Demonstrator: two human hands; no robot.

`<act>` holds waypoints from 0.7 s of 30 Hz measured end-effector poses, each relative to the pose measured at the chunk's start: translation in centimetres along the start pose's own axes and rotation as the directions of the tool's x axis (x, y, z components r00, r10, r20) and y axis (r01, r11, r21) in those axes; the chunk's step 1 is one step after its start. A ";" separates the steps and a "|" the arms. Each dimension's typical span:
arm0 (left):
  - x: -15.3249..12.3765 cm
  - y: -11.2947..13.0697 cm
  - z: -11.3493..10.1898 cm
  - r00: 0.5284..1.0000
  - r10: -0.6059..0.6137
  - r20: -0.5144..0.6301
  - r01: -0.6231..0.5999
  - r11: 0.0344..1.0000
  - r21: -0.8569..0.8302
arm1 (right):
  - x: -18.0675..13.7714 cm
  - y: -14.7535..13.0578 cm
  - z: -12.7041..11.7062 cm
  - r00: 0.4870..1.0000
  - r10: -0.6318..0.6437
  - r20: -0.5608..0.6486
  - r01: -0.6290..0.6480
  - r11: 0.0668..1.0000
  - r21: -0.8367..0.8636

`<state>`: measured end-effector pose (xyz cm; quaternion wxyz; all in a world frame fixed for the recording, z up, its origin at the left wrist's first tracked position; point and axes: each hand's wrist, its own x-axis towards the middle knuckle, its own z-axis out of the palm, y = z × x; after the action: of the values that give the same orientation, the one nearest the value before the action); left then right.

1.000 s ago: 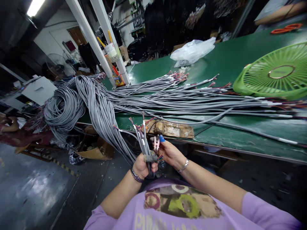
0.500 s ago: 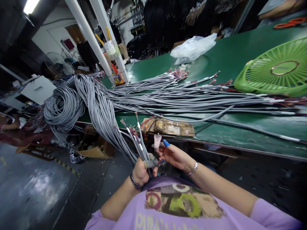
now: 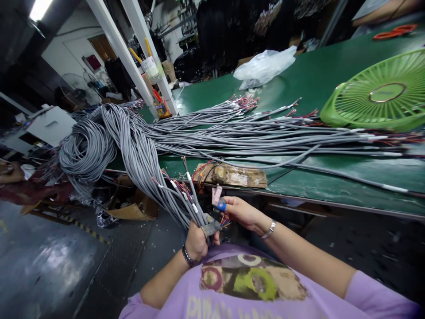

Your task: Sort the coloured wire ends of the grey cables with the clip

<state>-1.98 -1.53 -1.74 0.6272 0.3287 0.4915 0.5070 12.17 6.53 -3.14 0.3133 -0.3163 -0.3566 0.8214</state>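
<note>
My left hand point(image 3: 196, 241) is wrapped round a bunch of grey cables point(image 3: 198, 216), whose stripped ends fan upward with thin coloured wires and white sleeves. Grey wrapping covers part of this hand's fingers. Just right of it, my right hand point(image 3: 241, 212) has its thumb and fingertips pressed together, with a blue band on one digit. A pale pinkish piece point(image 3: 217, 195) shows at those fingertips; whether it is worn or held I cannot tell. Below them, loose coloured wires point(image 3: 226, 220) stick out from near my left hand. What the right fingertips pinch is hidden.
A wooden block with a metal fitting point(image 3: 232, 174) lies at the edge of the green table point(image 3: 206, 91). Long grey cables point(image 3: 252, 139) spread across it, beside a coiled bundle point(image 3: 86, 144). A green fan point(image 3: 378, 91), plastic bag point(image 3: 264, 68) and orange-handled scissors point(image 3: 395, 32) lie behind.
My right hand's fingers have closed together, the blue-banded digit coming down and left against the pale piece. My left hand keeps its grip on the cables.
</note>
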 end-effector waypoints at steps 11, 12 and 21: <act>0.7 1.4 1.4 0.993 0.040 -0.108 -0.052 0.993 -0.107 | 1.5 -0.4 1.2 0.974 -0.223 -0.043 0.226 0.967 0.116; 0.8 1.3 1.4 0.993 0.046 -0.112 -0.058 0.993 -0.104 | 1.5 -0.3 1.3 0.964 -0.256 -0.077 0.262 0.961 0.086; 0.9 0.9 1.8 0.991 0.070 -0.118 -0.080 0.994 -0.080 | 1.5 0.1 1.9 0.976 -0.191 -0.101 0.208 0.955 0.211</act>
<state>-0.60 -0.25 -0.62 0.5918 0.2902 0.4921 0.5687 9.80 6.83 -2.63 0.4416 -0.2744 -0.2806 0.8068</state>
